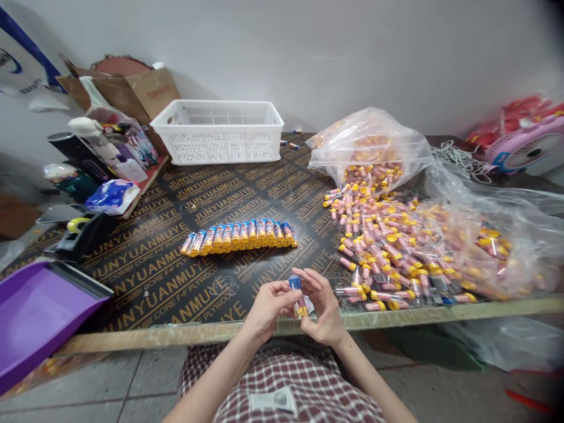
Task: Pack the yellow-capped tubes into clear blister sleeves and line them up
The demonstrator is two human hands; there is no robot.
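Close to the table's front edge, my left hand [268, 306] pinches a small clear plastic tube [297, 297] with a blue cap and a yellow end. The tube is nearly upright, tilted slightly. My right hand [325, 310] curls around its other side, thumb low and fingers near the cap. A small whitish piece, perhaps a label, shows between the tube and my right fingers. Beyond my hands, several finished-looking tubes [235, 236] with blue tops and yellow bottoms stand in tight rows. To the right lies a large heap of yellow-capped tubes [388, 241] with pink contents.
A white slotted basket [222, 145] stands at the back, with a few loose tubes [294, 145] beside it. An open plastic bag [374, 141] holds more tubes. At left are a tape dispenser [79, 235] and purple dustpan [48, 317]; a pink fan [529, 150] sits far right.
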